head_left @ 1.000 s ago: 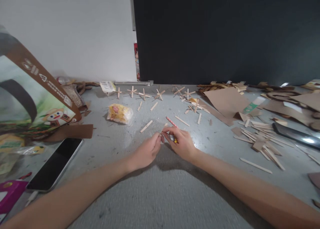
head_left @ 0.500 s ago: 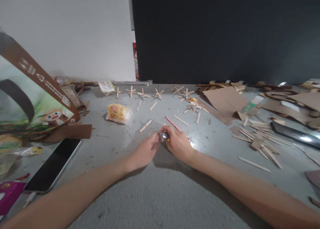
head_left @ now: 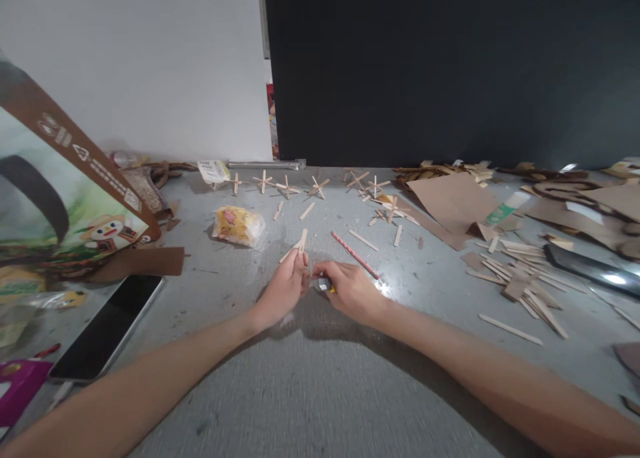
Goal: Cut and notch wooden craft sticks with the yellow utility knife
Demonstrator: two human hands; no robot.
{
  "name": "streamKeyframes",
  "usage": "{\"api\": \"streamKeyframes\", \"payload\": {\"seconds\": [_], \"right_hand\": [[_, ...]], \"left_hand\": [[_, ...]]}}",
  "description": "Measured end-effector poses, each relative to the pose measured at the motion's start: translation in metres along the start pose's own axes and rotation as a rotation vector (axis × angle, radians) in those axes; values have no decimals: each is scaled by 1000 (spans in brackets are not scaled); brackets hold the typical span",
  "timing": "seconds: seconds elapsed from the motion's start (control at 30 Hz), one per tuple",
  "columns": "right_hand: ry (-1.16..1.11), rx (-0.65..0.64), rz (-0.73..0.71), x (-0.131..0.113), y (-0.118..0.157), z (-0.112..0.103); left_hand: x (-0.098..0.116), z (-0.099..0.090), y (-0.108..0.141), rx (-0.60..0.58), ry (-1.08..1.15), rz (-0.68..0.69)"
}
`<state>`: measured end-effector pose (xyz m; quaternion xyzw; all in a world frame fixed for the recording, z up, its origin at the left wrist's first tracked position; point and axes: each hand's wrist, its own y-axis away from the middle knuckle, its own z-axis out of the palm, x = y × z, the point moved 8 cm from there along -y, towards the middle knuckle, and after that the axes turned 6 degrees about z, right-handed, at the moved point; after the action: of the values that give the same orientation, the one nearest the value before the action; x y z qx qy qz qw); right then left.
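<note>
My left hand [head_left: 283, 288] is closed on a wooden craft stick [head_left: 303, 237], which points up and away from the fingers. Just beyond it, another stick lies on the table, partly hidden behind the fingers. Close by on the right, my right hand [head_left: 357, 291] grips a small grey object with a yellow part [head_left: 324, 284]; most of it is covered, so its kind is unclear. A red patterned pencil-like stick [head_left: 356, 255] lies just past my right knuckles.
Crossed-stick pieces [head_left: 287, 188] stand in a row at the back. A yellow wrapped packet [head_left: 238, 226] lies left of centre. To the right are loose sticks [head_left: 530, 278], cardboard [head_left: 450, 205] and a glue stick [head_left: 506, 209]. A phone [head_left: 107, 328] and a printed bag [head_left: 75, 178] occupy the left.
My hands, close together before, have drawn slightly apart. My left hand has shifted left, and the craft stick now shows upright in its fingers. The right hand keeps the small grey object.
</note>
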<state>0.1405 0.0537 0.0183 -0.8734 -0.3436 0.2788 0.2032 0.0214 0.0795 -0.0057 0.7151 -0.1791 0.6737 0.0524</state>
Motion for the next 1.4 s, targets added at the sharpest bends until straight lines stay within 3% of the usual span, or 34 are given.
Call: {"api": "streamKeyframes", "payload": {"seconds": [0.23,0.53,0.87,1.13,1.4], "right_hand": [[-15,113,-48,4,3,-13],[31,178,-93,0,3,-27],[15,254,131,29,5,-37],[30,192,31,32,5,-33],[40,222,-38,15,9,-35]], "left_hand": [[2,4,1,-37,111,-11],[6,8,2,-80,70,18],[11,6,7,-101,-192,26],[11,6,6,-97,-126,37],[11,8,6,-129,63,-12]]}}
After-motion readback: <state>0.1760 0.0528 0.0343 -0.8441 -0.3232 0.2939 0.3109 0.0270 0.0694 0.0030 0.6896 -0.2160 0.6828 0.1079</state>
